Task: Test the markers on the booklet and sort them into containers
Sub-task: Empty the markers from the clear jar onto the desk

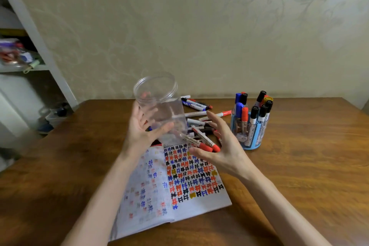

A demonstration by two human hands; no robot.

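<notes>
Clear plastic jar (161,96), open-mouthed and tilted, is up in the air above a wooden table (299,166). Its mouth points up and away, and its base leans down toward the person. The left hand (139,132) is flat against the jar's near side, fingers (169,126) straight and spread, not wrapped round it. The jar is blurred, and I cannot tell how firmly the hand bears it.

The right hand (223,152) is raised just right of the jar's base, apart from it. Its fingers (211,115) are spread and loosely bent like a claw, and they grasp nothing.

Between and just beyond the two sets of fingertips lies a loose pile of markers (199,124) on the table. Two red-capped markers (208,147) lie closest, just beside the right thumb. More markers lie farther out, past the jar.

Right of the right fingers, near but not touching, stands a blue holder (250,142). It is packed with upright markers capped in black, blue, red and orange.

Under the wrists an open booklet (179,181) lies flat. The page below the right hand is thick with red, blue, black and yellow test marks. The page below the left wrist shows only faint ones.

Far left of the left fingers is a white shelf (40,46) of blurred items.
</notes>
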